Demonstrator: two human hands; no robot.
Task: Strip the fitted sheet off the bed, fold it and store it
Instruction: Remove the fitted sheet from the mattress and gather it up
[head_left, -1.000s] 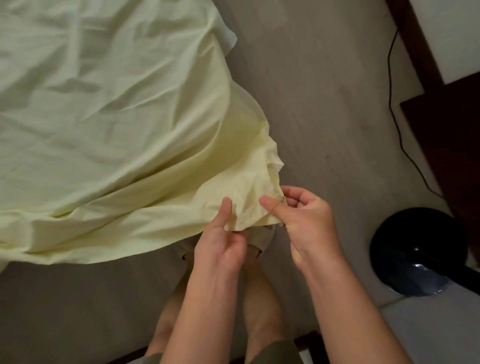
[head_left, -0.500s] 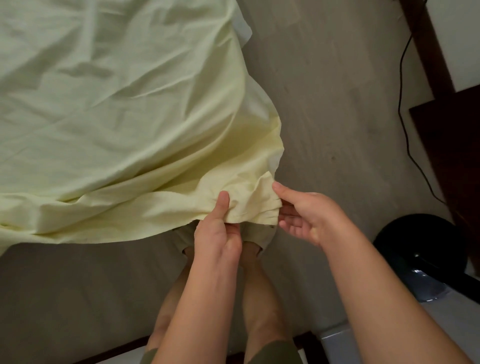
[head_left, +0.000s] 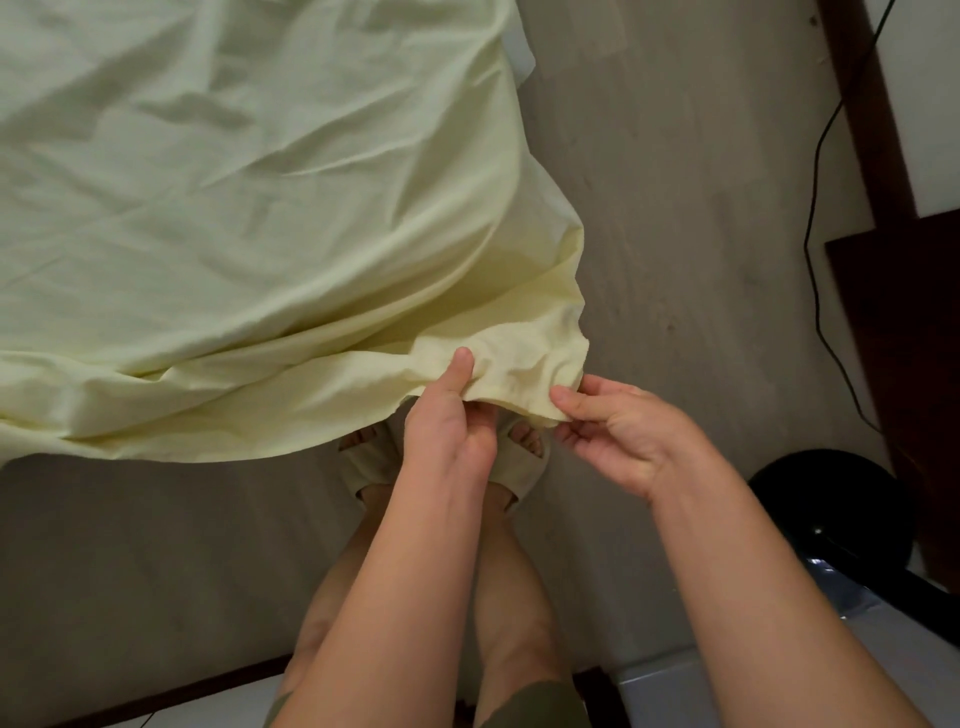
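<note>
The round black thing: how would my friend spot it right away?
Start at the big pale yellow sheet, then cross the grey floor rightwards, past the right hand. The round black thing sits beside dark wooden furniture; only it is round and glossy.

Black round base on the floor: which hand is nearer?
Right. The right hand pinches the sheet nearer the black round base; the left hand grips the sheet farther off.

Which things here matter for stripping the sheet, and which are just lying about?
In the job: fitted sheet; left hand and right hand, both pinching its corner edge.
Lying about: black cable, black round base, dark wooden furniture, sandals.
</note>
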